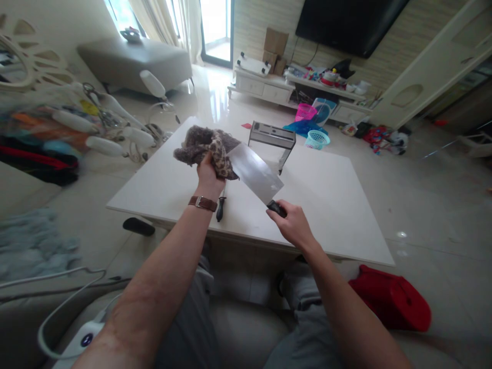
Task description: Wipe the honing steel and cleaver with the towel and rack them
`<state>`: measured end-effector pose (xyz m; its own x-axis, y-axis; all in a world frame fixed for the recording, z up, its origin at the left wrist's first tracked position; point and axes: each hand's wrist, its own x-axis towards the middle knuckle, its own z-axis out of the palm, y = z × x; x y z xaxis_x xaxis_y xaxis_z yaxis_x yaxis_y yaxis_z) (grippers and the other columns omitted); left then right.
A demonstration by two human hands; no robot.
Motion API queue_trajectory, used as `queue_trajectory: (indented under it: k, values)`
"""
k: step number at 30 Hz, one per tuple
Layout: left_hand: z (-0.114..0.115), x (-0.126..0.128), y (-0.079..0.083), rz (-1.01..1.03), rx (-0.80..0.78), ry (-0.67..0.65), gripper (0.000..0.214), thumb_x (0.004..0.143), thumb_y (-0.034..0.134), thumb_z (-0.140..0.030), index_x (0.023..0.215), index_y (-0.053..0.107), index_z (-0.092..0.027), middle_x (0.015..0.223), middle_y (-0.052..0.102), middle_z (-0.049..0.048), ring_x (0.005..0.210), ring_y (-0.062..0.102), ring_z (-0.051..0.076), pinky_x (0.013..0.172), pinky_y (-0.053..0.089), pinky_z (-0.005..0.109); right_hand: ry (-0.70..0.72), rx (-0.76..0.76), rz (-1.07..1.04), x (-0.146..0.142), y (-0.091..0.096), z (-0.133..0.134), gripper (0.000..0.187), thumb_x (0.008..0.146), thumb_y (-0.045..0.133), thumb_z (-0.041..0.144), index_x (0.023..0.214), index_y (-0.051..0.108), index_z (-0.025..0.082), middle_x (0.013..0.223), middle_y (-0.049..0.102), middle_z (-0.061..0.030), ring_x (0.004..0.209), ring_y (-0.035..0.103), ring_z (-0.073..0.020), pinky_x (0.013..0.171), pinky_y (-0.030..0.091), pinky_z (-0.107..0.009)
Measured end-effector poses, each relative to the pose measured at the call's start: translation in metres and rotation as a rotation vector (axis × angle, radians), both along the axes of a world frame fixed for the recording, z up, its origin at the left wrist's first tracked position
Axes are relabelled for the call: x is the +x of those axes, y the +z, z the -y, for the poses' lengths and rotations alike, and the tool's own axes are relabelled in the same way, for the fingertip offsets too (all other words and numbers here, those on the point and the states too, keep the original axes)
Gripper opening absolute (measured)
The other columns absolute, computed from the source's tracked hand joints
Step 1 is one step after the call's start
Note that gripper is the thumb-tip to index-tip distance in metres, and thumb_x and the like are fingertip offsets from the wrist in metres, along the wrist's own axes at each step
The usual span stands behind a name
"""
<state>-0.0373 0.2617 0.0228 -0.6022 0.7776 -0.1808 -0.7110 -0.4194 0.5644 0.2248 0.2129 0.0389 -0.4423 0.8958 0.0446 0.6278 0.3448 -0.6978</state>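
Observation:
My right hand (pixel 294 224) grips the black handle of a wide steel cleaver (pixel 254 171), whose blade slants up to the left over the white table (pixel 330 195). My left hand (pixel 208 173), a brown watch on its wrist, is closed on a brown fuzzy cloth (pixel 205 145) that presses against the far end of the blade. Another black-handled tool (pixel 220 208) lies on the table just under my left wrist, its front part hidden by the hand.
A metal knife block (pixel 272 136) stands at the table's far middle. A red bag (pixel 392 297) lies on the floor at the right. A drying rack with clothes (pixel 57 128) stands at the left. Small baskets (pixel 317 138) and a TV cabinet lie beyond.

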Motion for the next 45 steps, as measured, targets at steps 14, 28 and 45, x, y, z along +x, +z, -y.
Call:
queue_trajectory:
  k: [14, 28, 45]
  values:
    - [0.015, 0.068, -0.003, -0.008, 0.102, -0.568, 0.037, 0.093, 0.073, -0.031, 0.128, 0.071, -0.019, 0.124, 0.078, 0.0099, 0.125, 0.070, 0.024, 0.118, 0.050, 0.043, 0.261, -1.010, -1.239, 0.014, 0.016, -0.007, 0.025, 0.102, 0.053, 0.042, 0.099, 0.065, 0.020, 0.052, 0.032, 0.0110, 0.037, 0.014, -0.0054, 0.035, 0.018, -0.015]
    - [0.023, 0.087, -0.011, -0.042, 0.013, -0.569, 0.023, 0.081, 0.084, -0.024, 0.101, 0.076, -0.014, 0.089, 0.080, 0.0056, 0.089, 0.077, 0.021, 0.095, 0.061, 0.035, 0.349, -1.241, -1.164, 0.001, 0.009, 0.000, 0.036, 0.107, 0.041, 0.043, 0.099, 0.064, 0.017, 0.052, 0.034, 0.0111, 0.036, 0.012, -0.0047, 0.032, 0.021, -0.013]
    - [0.027, -0.017, 0.016, -0.072, 0.103, -0.139, 0.045, 0.094, 0.060, -0.055, 0.129, 0.073, -0.029, 0.134, 0.074, 0.0067, 0.141, 0.058, 0.028, 0.124, 0.044, 0.049, 0.209, -0.911, -0.737, 0.038, 0.021, -0.018, 0.032, 0.086, 0.071, 0.047, 0.092, 0.066, 0.015, 0.050, 0.050, 0.0080, 0.031, 0.034, -0.0040, 0.033, 0.022, -0.017]
